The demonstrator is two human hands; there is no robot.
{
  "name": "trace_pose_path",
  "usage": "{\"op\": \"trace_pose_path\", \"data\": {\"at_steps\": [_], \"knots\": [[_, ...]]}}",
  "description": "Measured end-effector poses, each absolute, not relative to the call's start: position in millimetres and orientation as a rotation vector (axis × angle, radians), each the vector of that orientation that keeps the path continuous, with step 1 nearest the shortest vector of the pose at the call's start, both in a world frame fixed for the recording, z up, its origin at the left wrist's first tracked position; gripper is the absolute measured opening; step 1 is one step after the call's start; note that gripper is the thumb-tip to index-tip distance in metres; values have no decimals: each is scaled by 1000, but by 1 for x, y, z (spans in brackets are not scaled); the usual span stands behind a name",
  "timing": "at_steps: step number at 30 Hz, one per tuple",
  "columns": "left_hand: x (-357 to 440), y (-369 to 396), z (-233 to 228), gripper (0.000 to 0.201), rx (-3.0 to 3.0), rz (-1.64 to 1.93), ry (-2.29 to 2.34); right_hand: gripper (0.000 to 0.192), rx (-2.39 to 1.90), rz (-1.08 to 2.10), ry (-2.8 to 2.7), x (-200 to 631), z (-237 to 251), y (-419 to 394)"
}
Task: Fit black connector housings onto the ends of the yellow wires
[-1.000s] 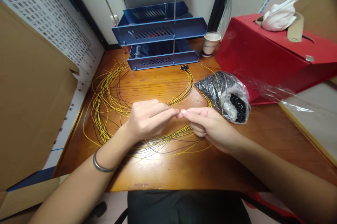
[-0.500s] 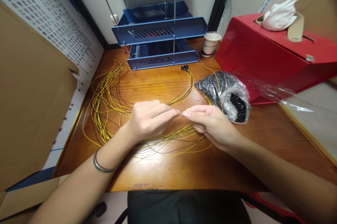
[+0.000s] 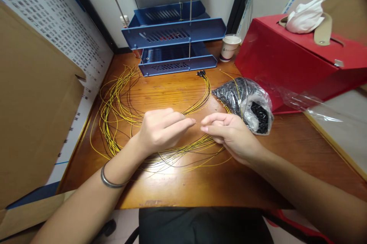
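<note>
Over the middle of the wooden table, my left hand (image 3: pixel 162 129) is closed in a pinch. What it may hold is hidden behind its fingers. A small gap separates it from my right hand (image 3: pixel 229 135), whose thumb and index finger stand slightly apart with nothing visible between them; its other fingers are curled. Below and around both hands lies a loose coil of thin yellow and black wires (image 3: pixel 110 122). Several wires end in a cluster of small black connectors (image 3: pixel 201 73). Just beyond my right hand sits a clear plastic bag (image 3: pixel 242 99) full of small black parts.
A blue tiered tray rack (image 3: pixel 174 32) stands at the back, with a paper cup (image 3: pixel 229 48) beside it. The red box (image 3: pixel 286 60) at right has a white tissue (image 3: pixel 306 15) on top. Cardboard (image 3: pixel 37 95) borders the left side of the table (image 3: pixel 172 194).
The right thumb and index finger have parted, and my right hand has drawn slightly right, away from the left fingertips. My left hand has hardly moved.
</note>
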State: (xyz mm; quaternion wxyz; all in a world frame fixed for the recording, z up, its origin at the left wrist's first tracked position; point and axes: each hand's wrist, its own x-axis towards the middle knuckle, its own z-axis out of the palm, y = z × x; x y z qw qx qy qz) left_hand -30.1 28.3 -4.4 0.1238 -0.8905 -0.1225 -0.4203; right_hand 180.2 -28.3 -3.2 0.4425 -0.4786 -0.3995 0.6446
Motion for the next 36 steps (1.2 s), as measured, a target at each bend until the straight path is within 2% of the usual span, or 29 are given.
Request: {"op": "trace_pose_path", "data": {"at_steps": [6, 12, 36], "knots": [[-32, 28, -3, 13, -2588, -1235, -373, 41, -1214, 1672, -1110, 181, -2, -29], [-29, 28, -3, 11, -2588, -1251, -354, 35, -1103, 1756, -1130, 178, 0, -31], [-30, 28, -5, 17, -2611, -1208, -348, 22, -1188, 1483, -1155, 178, 3, -31]]}}
